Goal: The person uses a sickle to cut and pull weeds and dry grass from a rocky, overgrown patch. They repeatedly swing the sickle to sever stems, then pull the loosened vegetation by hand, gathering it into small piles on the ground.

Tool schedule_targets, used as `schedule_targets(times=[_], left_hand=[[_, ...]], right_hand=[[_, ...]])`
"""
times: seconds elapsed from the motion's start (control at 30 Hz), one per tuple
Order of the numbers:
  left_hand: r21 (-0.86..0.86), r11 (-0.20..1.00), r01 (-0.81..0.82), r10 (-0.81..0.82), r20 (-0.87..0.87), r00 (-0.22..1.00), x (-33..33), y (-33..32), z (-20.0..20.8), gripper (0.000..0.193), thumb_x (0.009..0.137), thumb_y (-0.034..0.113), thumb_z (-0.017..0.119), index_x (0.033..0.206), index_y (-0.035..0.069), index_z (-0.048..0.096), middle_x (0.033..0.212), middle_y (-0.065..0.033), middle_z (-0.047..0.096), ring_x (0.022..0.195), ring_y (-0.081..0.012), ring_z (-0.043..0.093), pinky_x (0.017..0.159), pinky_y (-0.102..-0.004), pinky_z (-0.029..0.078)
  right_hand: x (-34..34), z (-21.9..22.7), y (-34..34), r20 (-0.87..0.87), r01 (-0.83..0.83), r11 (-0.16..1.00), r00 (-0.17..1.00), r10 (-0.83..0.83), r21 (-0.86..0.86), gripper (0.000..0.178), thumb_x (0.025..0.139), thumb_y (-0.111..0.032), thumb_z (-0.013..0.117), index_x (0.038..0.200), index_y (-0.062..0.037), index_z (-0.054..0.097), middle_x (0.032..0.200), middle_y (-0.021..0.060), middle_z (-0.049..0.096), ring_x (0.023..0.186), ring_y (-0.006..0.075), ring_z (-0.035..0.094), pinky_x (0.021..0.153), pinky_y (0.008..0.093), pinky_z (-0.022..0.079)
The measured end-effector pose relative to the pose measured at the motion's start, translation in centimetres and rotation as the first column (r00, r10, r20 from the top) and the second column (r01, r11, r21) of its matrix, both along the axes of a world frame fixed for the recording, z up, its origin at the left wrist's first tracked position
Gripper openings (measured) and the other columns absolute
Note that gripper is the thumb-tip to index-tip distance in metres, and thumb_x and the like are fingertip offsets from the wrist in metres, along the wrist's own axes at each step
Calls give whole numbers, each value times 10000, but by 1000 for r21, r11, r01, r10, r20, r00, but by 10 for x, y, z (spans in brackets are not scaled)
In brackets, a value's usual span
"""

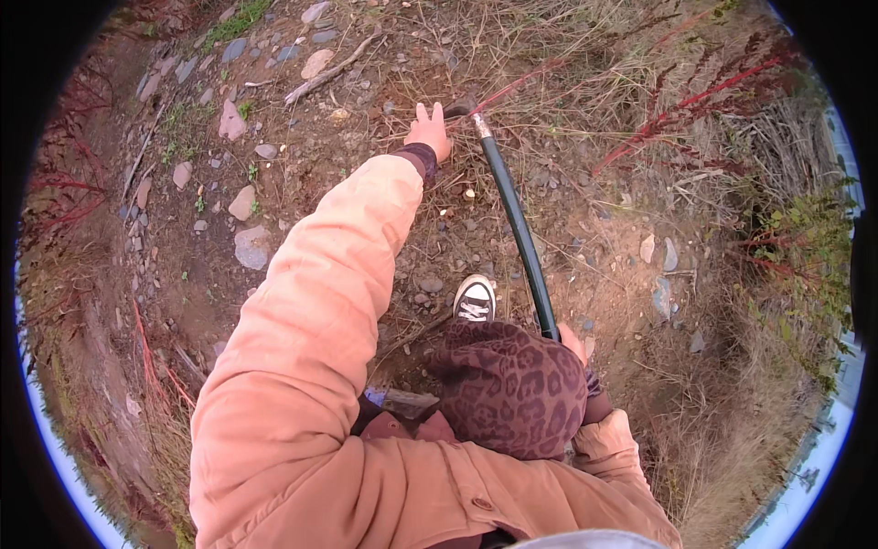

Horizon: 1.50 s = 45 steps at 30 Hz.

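Observation:
My left hand reaches out low over the soil, its fingers stretched and apart, with nothing visible in them. Just right of those fingertips is the dark metal head of a long-handled tool, partly hidden, so I cannot make out its exact kind. The tool's dark green handle slants back toward me from a bare metallic collar. At its near end, my right hand is closed around the handle, partly covered by my leopard-print knee. A thin red plant stem runs up from beside the tool head.
Stones lie scattered over the brown soil at left. A dry stick rests beyond my left hand. Dry grass and red-stemmed weeds grow on the right. My black-and-white sneaker stands left of the handle.

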State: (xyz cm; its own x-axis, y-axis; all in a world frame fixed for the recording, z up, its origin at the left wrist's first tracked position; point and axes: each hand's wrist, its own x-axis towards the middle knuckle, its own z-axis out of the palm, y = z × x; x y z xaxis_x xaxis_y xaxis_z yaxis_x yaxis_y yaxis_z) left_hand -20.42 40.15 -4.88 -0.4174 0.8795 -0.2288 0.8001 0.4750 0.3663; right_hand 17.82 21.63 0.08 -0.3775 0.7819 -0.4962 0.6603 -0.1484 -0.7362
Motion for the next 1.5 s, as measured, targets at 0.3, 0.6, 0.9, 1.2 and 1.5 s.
schedule_targets(times=[0.3, 0.6, 0.9, 1.2, 1.5], left_hand=[[-90, 990, -110, 106, -48, 993, -52, 1, -23, 275, 825, 280, 454, 957, 91, 602, 953, -167, 599, 901, -331, 565, 755, -422, 445], [-32, 997, -75, 72, -75, 995, -77, 2, 1, 249, 820, 238, 451, 947, 81, 598, 961, -159, 599, 906, -329, 564, 764, -421, 446], [-30, 978, -208, 208, -21, 978, -96, -2, -1, 289, 827, 272, 456, 985, 82, 606, 1022, -150, 588, 965, -314, 554, 795, -407, 446], [32, 967, -253, 255, -56, 965, -124, -16, -8, 342, 835, 330, 435, 980, 56, 579, 984, -168, 589, 928, -337, 553, 796, -426, 439], [5, 936, -352, 352, -53, 935, -135, -36, 5, 289, 821, 270, 449, 1006, 98, 590, 1020, -146, 588, 968, -316, 551, 801, -408, 444]], right_hand=[[-19, 24, 19, 15, 63, 994, 998, -64, 88, 420, 598, -183, 713, 944, -31, 531, 627, 29, 465, 575, 137, 432, 562, 268, 393], [-44, -13, 47, -110, 190, 952, 969, -222, -241, 219, 696, -64, 593, 864, -26, 457, 575, 21, 465, 413, 104, 452, 395, 258, 387], [22, 47, -45, -317, 348, 880, 837, -447, -322, 297, 706, -128, 665, 937, 0, 528, 781, 33, 555, 696, 86, 505, 640, 230, 419], [-63, 37, 57, -302, 228, 968, 920, -250, -108, 221, 694, -15, 586, 875, -21, 459, 575, 20, 478, 418, 98, 470, 391, 248, 394], [-41, -18, 41, -72, -1, 998, 997, 6, 59, 229, 698, -41, 588, 900, 2, 489, 641, 44, 511, 501, 119, 489, 491, 255, 421]])
